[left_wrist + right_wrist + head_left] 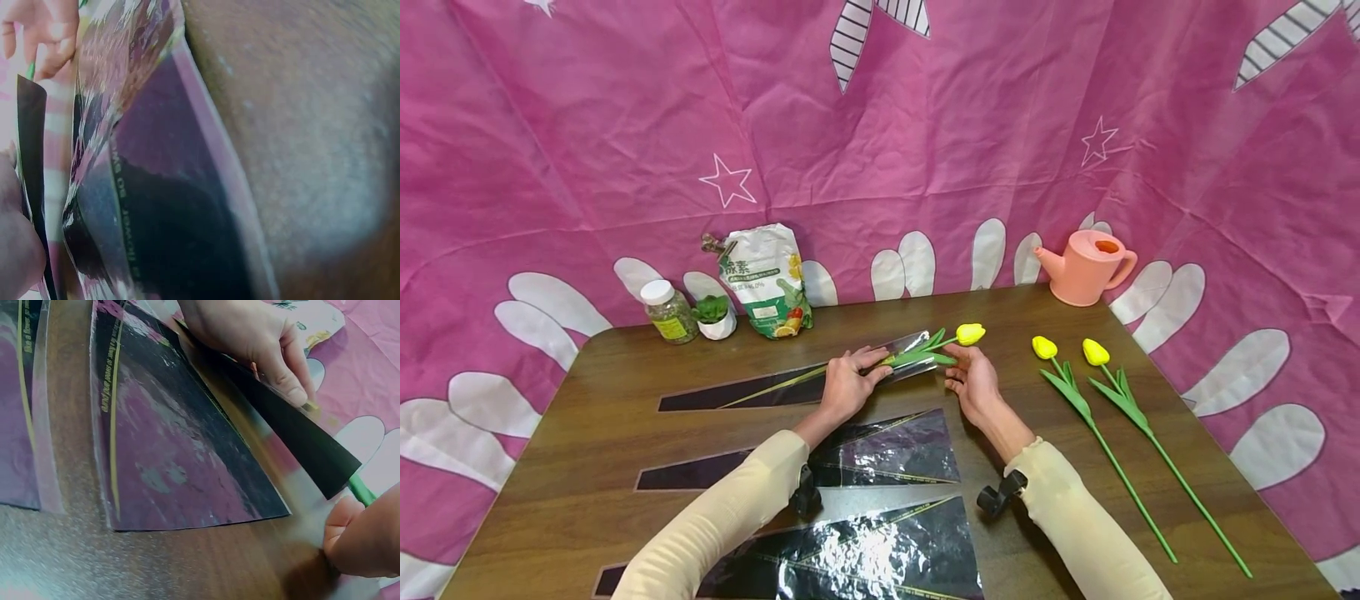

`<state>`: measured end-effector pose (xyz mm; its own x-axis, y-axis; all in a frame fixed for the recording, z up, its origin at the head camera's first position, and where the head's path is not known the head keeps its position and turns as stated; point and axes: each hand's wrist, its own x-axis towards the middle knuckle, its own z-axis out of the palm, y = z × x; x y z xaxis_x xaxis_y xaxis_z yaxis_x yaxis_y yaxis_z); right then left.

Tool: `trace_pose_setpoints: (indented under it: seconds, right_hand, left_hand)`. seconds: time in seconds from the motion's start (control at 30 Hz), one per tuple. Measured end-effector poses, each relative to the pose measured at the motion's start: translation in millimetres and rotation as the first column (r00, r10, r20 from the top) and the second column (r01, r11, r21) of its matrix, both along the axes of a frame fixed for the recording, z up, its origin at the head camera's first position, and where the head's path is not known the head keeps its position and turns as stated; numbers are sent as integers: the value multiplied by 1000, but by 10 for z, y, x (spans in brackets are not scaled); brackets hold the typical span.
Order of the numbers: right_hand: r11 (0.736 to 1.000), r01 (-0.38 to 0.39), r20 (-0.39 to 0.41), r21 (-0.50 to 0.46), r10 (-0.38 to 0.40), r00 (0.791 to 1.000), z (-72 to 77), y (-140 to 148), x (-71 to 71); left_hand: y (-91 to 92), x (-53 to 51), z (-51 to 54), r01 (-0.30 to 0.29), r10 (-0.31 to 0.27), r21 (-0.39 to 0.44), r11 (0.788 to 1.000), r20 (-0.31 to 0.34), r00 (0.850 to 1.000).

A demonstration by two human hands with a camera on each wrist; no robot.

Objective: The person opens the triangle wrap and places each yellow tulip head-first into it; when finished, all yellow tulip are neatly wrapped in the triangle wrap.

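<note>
A yellow tulip (970, 334) with green leaves lies partly inside a black-and-clear flower sleeve (745, 387), its bloom outside the wide mouth. My left hand (852, 379) holds the sleeve near its middle; the right wrist view shows its thumb along the dark sleeve (294, 428). Beside the mouth is my right hand (976, 385), fingers loosely bent close to a leaf tip. In the right wrist view, that hand (365, 540) is next to a green part of the flower; whether it touches is hard to tell.
Two more flower sleeves (887, 450) (880, 550) lie flat nearer me. At right lie two tulips (1101, 433) (1172, 458). Along the back stand a jar (670, 312), a small potted plant (715, 318), a white-green bag (767, 279) and a pink watering can (1084, 268).
</note>
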<state>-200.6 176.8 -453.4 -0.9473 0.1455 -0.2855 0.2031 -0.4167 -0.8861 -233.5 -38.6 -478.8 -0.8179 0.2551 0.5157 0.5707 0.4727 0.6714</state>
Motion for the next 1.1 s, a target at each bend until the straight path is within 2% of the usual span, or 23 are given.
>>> trace_pose_setpoints:
  seconds: [0.17, 0.33, 0.53, 0.7, 0.87, 0.93, 0.97, 1.07, 1.1]
  right_hand:
    - [998, -57, 66, 37, 54, 996, 28, 31, -13]
    - [988, -154, 140, -13, 154, 978, 31, 91, -21]
    - [971, -234, 168, -40, 238, 957, 11, 149, -21]
    - [954, -300, 165, 1, 296, 941, 6, 213, 5]
    - [935, -335, 162, 118, 315, 935, 14, 288, 34]
    - [916, -332, 151, 226, 304, 941, 21, 328, 52]
    - [898, -325, 148, 298, 293, 945, 31, 351, 65]
    - [816, -273, 103, 510, 258, 961, 75, 442, 106]
    - [777, -241, 67, 582, 250, 966, 97, 481, 111]
  left_hand:
    - [0, -8, -16, -2, 2, 3, 1000, 9, 1000]
    - [-2, -10, -36, -11, 11, -17, 1000, 29, 1000]
    - [3, -4, -44, -17, 19, -24, 1000, 61, 998]
    - [13, -12, -50, -27, 29, -46, 999, 51, 998]
    - [19, -25, -46, -25, 27, -49, 999, 49, 998]
    - [25, -30, -46, -19, 21, -46, 999, 46, 999]
    - [30, -31, -45, -16, 18, -45, 999, 46, 999]
    - [43, -23, -32, -7, 9, -45, 999, 44, 999]
    - [47, -21, -29, -3, 5, -45, 999, 44, 999]
